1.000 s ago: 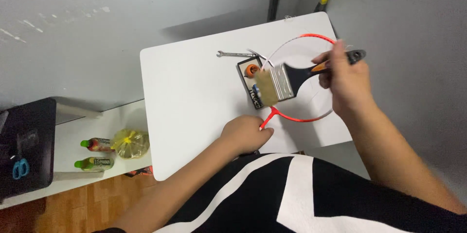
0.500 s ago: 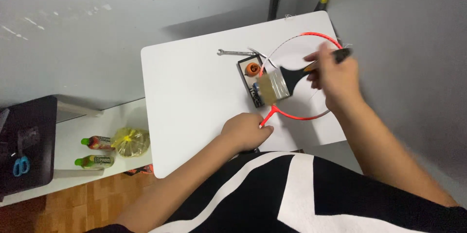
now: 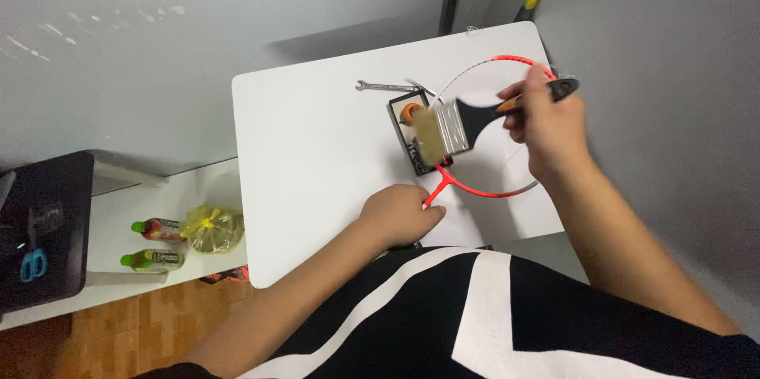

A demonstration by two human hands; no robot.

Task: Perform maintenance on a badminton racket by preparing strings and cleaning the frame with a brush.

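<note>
Brush (image 3: 445, 127) held above racket (image 3: 507, 121) head, bristles over small black box (image 3: 412, 141) at table (image 3: 317, 149) centre-right. R hand (image 3: 550, 121) closed round brush handle. L hand (image 3: 400, 213) clamped on racket shaft near table front edge. Spanner (image 3: 384, 87) lies just behind box. Bottles (image 3: 154, 244) on low shelf, left.

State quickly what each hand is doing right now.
Left hand: closed on the red racket's handle.
Right hand: closed, holding the paintbrush.
</note>
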